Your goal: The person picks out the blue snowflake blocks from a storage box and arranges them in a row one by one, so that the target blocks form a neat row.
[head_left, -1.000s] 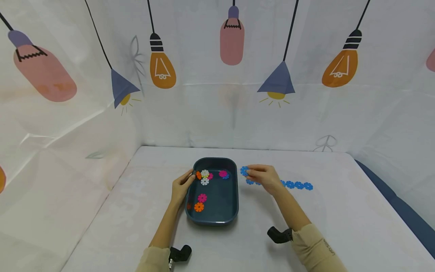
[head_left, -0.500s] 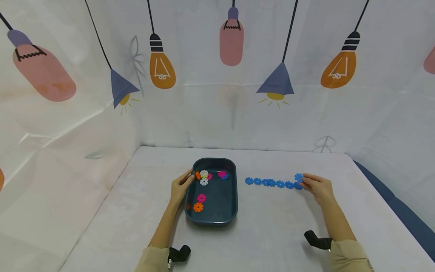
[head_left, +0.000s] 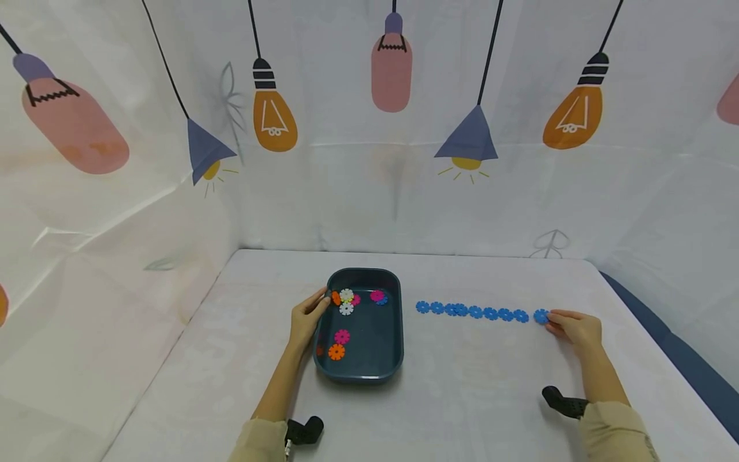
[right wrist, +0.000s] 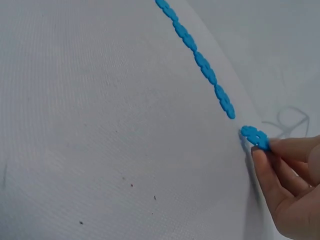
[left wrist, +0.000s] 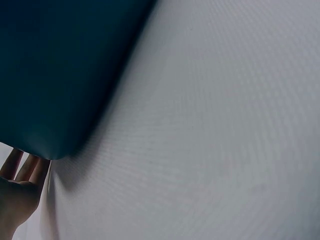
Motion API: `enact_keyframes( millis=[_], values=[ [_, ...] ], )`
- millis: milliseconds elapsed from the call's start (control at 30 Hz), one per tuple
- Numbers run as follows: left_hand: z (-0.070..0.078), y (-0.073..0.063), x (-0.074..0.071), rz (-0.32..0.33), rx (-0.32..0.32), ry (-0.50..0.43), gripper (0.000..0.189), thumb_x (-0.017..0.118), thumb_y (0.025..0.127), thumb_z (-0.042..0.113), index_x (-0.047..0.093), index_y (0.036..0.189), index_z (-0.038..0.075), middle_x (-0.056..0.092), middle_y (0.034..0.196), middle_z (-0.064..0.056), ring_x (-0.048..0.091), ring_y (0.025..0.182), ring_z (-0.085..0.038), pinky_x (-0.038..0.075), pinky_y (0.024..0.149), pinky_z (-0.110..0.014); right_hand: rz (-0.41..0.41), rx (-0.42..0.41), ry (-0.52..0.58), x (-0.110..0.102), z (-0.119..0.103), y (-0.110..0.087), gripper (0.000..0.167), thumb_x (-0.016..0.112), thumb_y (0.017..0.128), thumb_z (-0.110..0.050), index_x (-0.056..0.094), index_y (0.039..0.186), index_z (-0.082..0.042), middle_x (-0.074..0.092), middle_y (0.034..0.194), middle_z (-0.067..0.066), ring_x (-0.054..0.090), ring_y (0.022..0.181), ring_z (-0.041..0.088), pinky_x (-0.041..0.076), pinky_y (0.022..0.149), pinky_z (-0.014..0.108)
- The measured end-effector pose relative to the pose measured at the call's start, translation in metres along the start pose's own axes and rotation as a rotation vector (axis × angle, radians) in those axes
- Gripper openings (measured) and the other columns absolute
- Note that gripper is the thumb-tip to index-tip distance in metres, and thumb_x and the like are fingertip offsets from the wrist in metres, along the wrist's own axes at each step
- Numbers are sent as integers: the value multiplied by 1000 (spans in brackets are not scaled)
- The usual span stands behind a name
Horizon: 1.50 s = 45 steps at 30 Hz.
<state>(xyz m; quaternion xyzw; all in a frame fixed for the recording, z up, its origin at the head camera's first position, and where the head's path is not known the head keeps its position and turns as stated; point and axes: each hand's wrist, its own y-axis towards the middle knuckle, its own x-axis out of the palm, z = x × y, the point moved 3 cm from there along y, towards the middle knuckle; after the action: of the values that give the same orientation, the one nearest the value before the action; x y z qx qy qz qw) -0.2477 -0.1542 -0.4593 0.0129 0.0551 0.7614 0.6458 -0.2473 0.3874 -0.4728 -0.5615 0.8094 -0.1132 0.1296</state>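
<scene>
My right hand (head_left: 579, 328) pinches a blue flower-shaped piece (right wrist: 255, 137) between thumb and fingertips, at the right end of a row of blue flower pieces (head_left: 475, 312). A small gap separates the held piece from the row, and its shadow falls beneath it in the right wrist view. On the other side, my left hand (head_left: 306, 321) grips the left rim of a dark teal tray (head_left: 399, 333), thumb at the rim. The left wrist view shows the fingers (left wrist: 37, 170) against the tray's outside wall. Their tips are hidden there.
Inside the tray lie several loose flower pieces: orange (head_left: 337, 351), pink (head_left: 342, 336), white (head_left: 346, 308), and a blue one (head_left: 382, 300) partly under a pink one. A white cloth covers the table (head_left: 450, 391); a printed curtain (head_left: 346, 192) hangs behind it.
My right hand has carried the blue flower piece rightward from beside the tray, over the row, and down to its far right end. The left hand and tray have stayed put.
</scene>
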Motion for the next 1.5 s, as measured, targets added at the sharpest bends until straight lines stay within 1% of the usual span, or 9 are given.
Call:
enact_keyframes(
  millis=[167,300,467,733,1033,1200,1367,1433,1500],
  values=[
    [-1,1,0,-5,1,-5,38,59,93,10,56,128,-3,53,131,-20,51,121,-33,45,97,-32,16,-39,-45,-1,2,7,27,61,89,-4,67,68,-20,63,64,-12,65,59,6,55,61,22],
    [-1,1,0,-12,-4,-15,38,59,93,10,55,128,-3,53,131,-20,51,121,-33,46,94,-25,30,-60,-96,-1,3,10,10,60,90,-5,68,93,0,62,64,-13,64,59,5,55,60,21],
    [0,0,0,-12,-3,-17,38,59,93,9,55,129,-4,53,131,-20,51,121,-33,46,93,-24,4,-96,-176,1,2,13,40,58,91,-5,49,121,20,61,67,-13,64,60,3,54,61,20],
    [2,-1,1,-1,1,-12,38,59,93,9,56,128,-3,54,131,-20,52,119,-31,46,93,-25,-46,-145,-302,3,-2,12,45,55,92,-5,43,126,22,61,74,-10,62,63,0,55,63,20],
    [0,0,0,-7,1,-11,38,59,93,10,55,129,-3,53,133,-19,50,122,-32,45,97,-30,-38,-170,-423,3,-4,8,44,56,92,-8,46,123,22,66,85,5,61,63,-1,54,62,19],
    [-1,1,0,-6,-5,-23,38,59,93,10,56,129,-2,53,132,-19,50,121,-32,45,93,-24,-47,-181,-519,1,-8,4,46,56,93,-13,47,122,21,67,84,6,60,65,2,54,61,20],
    [-23,11,-1,14,12,-3,41,62,92,20,57,129,2,55,132,-15,52,120,-29,45,96,-28,-44,-186,-531,9,-14,-3,50,55,94,-17,44,126,19,60,107,31,57,66,-2,53,62,18],
    [-31,15,-1,26,18,13,42,63,92,23,58,129,4,55,132,-14,53,119,-27,45,97,-32,-70,-209,-504,18,-17,-6,53,56,95,-20,43,128,18,54,118,34,57,69,-4,53,65,17],
    [-32,15,-1,32,23,18,42,63,92,23,58,129,3,55,131,-15,53,119,-28,45,97,-34,-104,-240,-465,32,-20,-10,55,57,94,-24,44,129,17,56,117,31,59,71,-3,53,67,17]
  ],
)
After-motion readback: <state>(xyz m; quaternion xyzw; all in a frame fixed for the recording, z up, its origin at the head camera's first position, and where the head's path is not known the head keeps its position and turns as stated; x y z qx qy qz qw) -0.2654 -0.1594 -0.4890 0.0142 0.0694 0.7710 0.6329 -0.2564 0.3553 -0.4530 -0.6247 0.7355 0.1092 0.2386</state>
